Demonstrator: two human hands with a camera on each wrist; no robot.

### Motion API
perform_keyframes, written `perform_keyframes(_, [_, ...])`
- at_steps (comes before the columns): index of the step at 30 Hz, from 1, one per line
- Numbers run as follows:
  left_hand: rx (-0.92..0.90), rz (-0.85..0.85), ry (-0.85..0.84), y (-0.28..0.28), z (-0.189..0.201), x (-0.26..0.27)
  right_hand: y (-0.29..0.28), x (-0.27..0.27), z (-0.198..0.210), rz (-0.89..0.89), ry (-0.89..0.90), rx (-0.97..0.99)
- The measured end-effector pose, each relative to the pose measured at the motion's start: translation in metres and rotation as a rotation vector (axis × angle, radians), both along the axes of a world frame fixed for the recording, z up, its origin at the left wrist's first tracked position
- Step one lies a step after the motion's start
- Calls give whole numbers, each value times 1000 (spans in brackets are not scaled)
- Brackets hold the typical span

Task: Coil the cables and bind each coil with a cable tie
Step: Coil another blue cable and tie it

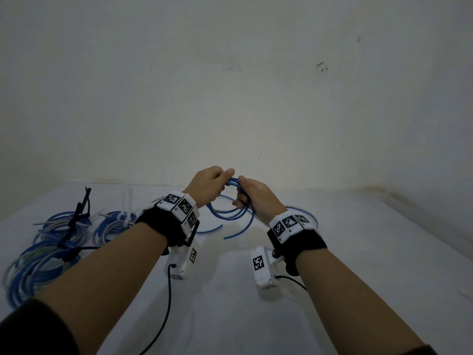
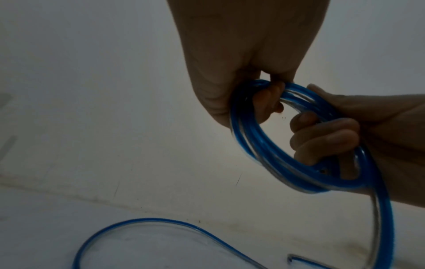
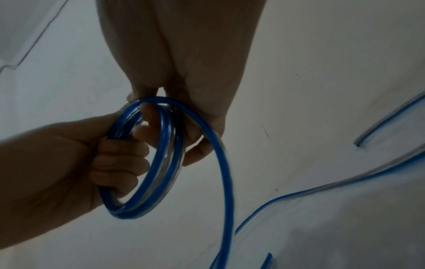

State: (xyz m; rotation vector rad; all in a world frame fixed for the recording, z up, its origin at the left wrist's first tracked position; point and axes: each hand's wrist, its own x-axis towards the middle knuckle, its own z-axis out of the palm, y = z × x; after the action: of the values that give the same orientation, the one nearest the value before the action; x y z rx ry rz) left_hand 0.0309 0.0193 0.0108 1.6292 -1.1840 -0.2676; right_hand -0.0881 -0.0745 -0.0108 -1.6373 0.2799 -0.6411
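A blue-and-clear cable coil [image 1: 231,213] hangs in the air between both hands, above the white table [image 1: 230,303]. My left hand [image 1: 217,183] grips the top left of the loops with curled fingers. Close beside it, my right hand [image 1: 245,194] curls round the right side. In the left wrist view the left hand [image 2: 260,102] holds the coil [image 2: 253,149] and the right hand [image 2: 326,134] wraps its strands. In the right wrist view the right hand [image 3: 184,127] holds the coil [image 3: 165,163], from which one loose strand [image 3: 227,200] trails down to the table.
Bound blue coils [image 1: 61,224] [image 1: 115,224] [image 1: 33,272] lie at the table's left. Black cable ties [image 1: 83,206] and pale ties [image 1: 127,201] lie among them. Loose cable ends [image 1: 238,233] rest under the hands. A white wall stands close behind.
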Motion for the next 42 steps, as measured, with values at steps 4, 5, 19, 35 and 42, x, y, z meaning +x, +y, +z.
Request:
perform_keyframes(4, [35, -113, 274, 2, 1, 0, 1, 0, 3, -63, -108, 106])
perform_keyframes(5, [50, -129, 281, 2, 0, 0, 1, -1, 4, -73, -104, 100])
perform_keyframes(19, [28, -46, -72, -2, -4, 5, -8, -1, 1, -65, -19, 31])
perform_keyframes(35, [55, -93, 819, -1, -12, -1, -9, 2, 18, -268, -495, 554])
perform_keyframes(42, [-145, -38, 860, 2, -8, 7, -12, -3, 14, -153, -422, 582])
